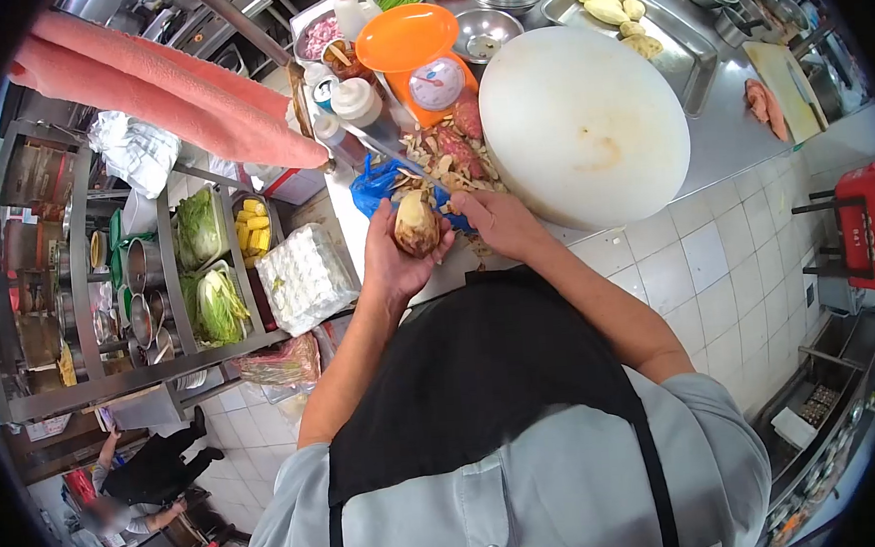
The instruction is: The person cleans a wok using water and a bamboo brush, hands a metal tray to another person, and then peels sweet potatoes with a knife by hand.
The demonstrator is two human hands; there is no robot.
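Observation:
My left hand (399,253) holds a partly peeled potato (416,227), pale at its upper end and brown-skinned lower down. Beside it, my right hand (494,220) is closed round a tool whose thin blade or shaft (390,154) seems to reach up and left over the counter; its exact kind cannot be made out. Beyond the hands lie a heap of peelings (472,176) and reddish unpeeled tubers (458,152). A blue plastic bag (376,182) lies behind my left hand. An orange scale (436,85) bears an orange tray (407,39).
A big round white board (589,129) stands right of the peelings. Behind it, a metal tray (693,62) holds peeled pieces. Squeeze bottles (357,103) and bowls (488,36) line the counter. A pink towel (166,95) hangs at the left. Another person (154,471) is at lower left.

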